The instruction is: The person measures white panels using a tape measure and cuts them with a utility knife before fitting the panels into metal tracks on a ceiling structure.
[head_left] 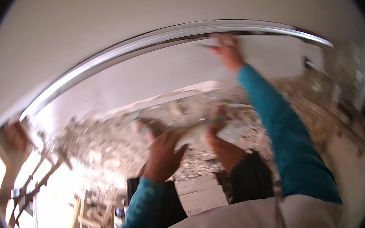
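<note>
My right hand (229, 52) is raised at the wall, just under a long shiny metal strip (149, 40). A thin dark tool (204, 45) pokes out to the left from its fingers, too blurred to name. Along the wall the strip runs from far left to far right, appearing curved in this view. Below it is a smooth white panel (143, 76) with a ragged lower edge. My left hand (162, 157) hangs lower, above my knee, thumb apart from the fingers and nothing visible in it.
Rubble and broken bits cover the ground (102, 143) around my feet. A piece of cardboard (201, 193) lies between my legs. Wooden pieces (90, 224) stand at lower left, beside bright light. A small dark box (308, 62) sits in the wall at right.
</note>
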{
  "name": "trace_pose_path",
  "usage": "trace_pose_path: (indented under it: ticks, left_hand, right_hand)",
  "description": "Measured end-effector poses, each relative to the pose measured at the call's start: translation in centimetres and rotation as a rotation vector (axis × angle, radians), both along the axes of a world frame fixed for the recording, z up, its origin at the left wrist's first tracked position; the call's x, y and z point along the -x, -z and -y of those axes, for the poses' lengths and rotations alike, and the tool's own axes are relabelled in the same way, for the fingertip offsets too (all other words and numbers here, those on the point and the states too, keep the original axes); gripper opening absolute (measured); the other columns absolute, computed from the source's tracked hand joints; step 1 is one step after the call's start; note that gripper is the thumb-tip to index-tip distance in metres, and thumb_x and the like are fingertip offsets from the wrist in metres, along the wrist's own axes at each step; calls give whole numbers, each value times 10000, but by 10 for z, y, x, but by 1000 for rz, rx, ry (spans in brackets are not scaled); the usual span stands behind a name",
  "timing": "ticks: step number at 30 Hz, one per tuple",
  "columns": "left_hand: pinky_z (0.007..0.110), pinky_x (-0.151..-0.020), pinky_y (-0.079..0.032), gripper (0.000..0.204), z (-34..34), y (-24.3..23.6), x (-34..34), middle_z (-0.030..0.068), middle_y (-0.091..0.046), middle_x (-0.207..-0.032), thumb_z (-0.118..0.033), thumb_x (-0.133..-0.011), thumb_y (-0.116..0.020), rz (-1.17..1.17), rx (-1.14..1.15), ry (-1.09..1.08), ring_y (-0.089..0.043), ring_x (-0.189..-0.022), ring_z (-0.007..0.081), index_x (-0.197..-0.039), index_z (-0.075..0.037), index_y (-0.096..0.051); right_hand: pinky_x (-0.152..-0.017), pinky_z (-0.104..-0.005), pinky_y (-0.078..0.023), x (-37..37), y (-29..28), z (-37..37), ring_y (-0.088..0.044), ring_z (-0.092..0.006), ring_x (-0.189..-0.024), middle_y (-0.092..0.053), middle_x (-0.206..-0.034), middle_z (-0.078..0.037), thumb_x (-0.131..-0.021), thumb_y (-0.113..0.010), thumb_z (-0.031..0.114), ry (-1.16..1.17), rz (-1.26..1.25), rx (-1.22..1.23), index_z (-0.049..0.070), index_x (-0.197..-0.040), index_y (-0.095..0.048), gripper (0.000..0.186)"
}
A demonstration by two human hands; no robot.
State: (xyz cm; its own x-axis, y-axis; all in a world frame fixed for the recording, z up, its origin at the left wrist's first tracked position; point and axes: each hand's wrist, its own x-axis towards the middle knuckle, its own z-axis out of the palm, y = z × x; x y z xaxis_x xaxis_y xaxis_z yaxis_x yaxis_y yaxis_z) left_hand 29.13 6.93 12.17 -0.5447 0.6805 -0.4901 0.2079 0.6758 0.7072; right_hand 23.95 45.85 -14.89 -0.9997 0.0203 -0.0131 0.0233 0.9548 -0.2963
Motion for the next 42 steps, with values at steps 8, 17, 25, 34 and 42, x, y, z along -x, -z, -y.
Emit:
trace_pose_path:
  ticks: [8,17,25,34,42]
  left_hand:
    - [422,-923,-463,457,45,-42,54,121,-592,-1300,-394,-879,-723,-163,140,476,-585,-1104,276,-1175,-52,-663]
    - [446,-929,-512,462,101,-34,82,137,-616,-1295,-422,-924,-679,-563,222,394,-600,-1133,273,-1199,-52,-652]
    - [446,-1099,-479,562,189,-29,161,181,-564,-1469,-483,-1036,-571,-243,-168,-140,-596,-1291,324,-1449,-103,-560]
    - [592,-1168,-329,691,419,220,136,-42,-277,-1690,-87,-919,-477,-512,823,-779,-341,-1488,424,-1590,-198,-351]
    - [597,-1092,-420,713,456,280,150,291,-465,-1441,-282,-855,-795,-848,132,-1676,-469,-1348,407,-1440,8,-510]
  right_hand:
    - [-1153,-558,-339,-21,-34,20,-417,-423,-1405,-450,-1531,-218,-988,-658,220,30,243,-131,94,-1564,-393,646]
    - [-1050,-518,-479,10,-45,-24,-561,-392,-1274,-552,-1432,-229,-952,-711,172,-132,447,-289,24,-1516,-443,642]
    - [-902,-544,-516,31,-73,-16,-659,-425,-1078,-694,-1121,-252,-977,-677,299,69,507,-142,-62,-1219,-633,436]
    - [-866,-542,-519,31,-49,-5,-660,-467,-1020,-684,-1084,-270,-988,-666,324,68,442,-171,-41,-1105,-656,384]
    - [-891,-568,-510,33,-48,11,-652,-457,-1052,-689,-1098,-254,-968,-678,383,46,426,-156,-5,-1107,-648,413]
